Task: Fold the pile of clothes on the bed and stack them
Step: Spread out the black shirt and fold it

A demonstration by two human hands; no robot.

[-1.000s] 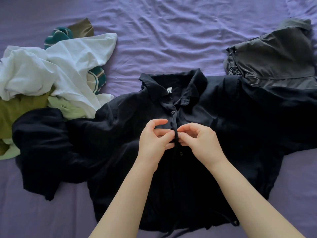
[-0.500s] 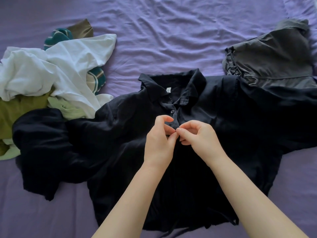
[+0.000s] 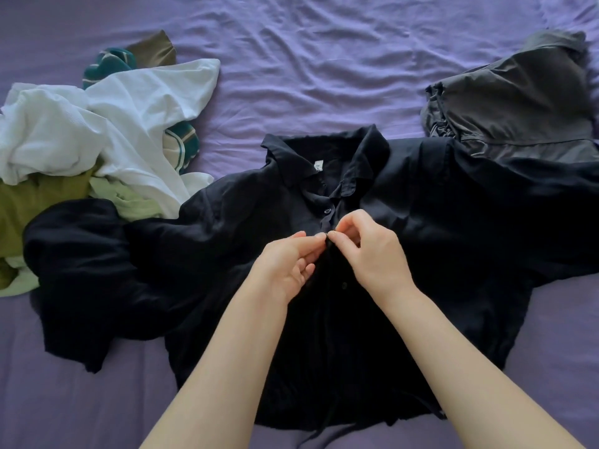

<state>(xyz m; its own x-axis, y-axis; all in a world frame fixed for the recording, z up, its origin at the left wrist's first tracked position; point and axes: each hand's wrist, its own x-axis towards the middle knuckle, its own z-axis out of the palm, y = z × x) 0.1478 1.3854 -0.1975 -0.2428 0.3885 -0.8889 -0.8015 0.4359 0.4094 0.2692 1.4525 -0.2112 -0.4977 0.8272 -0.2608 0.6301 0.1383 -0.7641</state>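
Clothes wait on the purple bed: a loose pile far left, a grey garment far right. Between them a black shirt lies flat, collar away, button strip running toward the person. Left hand and right hand pinch that strip mid-chest, fingertips touching, below a button.

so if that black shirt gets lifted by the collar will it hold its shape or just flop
Probably flop: the black shirt lies in soft wrinkles, its sleeve bunched by the clothes pile. It looks thin, so likely light. With both the left hand and right hand pinching its button placket, the buttoned front may shift less.
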